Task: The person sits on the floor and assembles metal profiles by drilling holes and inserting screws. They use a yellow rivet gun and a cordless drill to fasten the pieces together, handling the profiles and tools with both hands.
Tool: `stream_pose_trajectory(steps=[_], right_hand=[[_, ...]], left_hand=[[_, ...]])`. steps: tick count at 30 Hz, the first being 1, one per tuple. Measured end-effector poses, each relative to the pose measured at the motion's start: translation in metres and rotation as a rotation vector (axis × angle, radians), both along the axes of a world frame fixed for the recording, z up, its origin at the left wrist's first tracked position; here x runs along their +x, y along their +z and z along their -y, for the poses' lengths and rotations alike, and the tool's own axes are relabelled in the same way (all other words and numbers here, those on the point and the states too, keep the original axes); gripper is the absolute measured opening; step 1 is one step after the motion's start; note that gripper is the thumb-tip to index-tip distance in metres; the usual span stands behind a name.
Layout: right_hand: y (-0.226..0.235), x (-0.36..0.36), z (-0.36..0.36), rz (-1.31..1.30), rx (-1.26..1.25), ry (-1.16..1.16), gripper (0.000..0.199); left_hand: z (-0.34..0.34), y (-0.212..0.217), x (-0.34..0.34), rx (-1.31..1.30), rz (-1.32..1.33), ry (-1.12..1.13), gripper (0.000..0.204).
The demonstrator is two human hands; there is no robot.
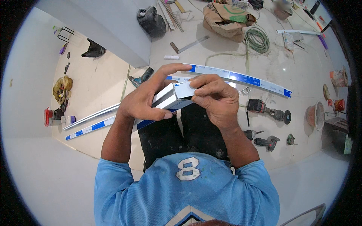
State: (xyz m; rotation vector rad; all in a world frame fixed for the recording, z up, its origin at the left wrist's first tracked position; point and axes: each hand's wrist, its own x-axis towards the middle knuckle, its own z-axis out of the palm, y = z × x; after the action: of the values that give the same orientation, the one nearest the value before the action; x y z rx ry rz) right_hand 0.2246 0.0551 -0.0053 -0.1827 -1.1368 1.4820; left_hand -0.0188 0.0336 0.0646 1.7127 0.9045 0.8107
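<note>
A white metal profile (pixel 164 98) with a lengthwise channel and blue-printed film lies tilted across my lap, its near end raised in front of me. My left hand (pixel 145 96) is around it, thumb along the near side and index finger stretched out past the far side. My right hand (pixel 217 98) pinches the edge of a white, film-like flap (pixel 183 90) at the profile's raised end. Whether the flap is loose from the metal is hard to tell. Another profile with blue and white film (pixel 241 77) lies on the floor just beyond my hands.
More profile lengths (pixel 90 128) run to the left. An angle grinder (pixel 269 112), a drill (pixel 252 134) and a cordless tool (pixel 267 142) lie at right; another power tool (pixel 141 78) lies beside the wall corner (pixel 145 56). Farther off are a square (pixel 192 44), a coiled hose (pixel 257 39) and a bag (pixel 226 20).
</note>
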Motion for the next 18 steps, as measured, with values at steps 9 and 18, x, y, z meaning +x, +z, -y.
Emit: stream_pose_trajectory(steps=[9,18], right_hand=[[-0.008,-0.001,0.001,0.062,0.076,-0.072,0.022],[-0.005,0.008,0.003,0.183,0.104,-0.149,0.021]], left_hand=[[-0.003,-0.005,-0.009,0.064,-0.058,-0.025,0.112],[0.000,0.001,-0.002,0.056,-0.087,-0.066,0.085]])
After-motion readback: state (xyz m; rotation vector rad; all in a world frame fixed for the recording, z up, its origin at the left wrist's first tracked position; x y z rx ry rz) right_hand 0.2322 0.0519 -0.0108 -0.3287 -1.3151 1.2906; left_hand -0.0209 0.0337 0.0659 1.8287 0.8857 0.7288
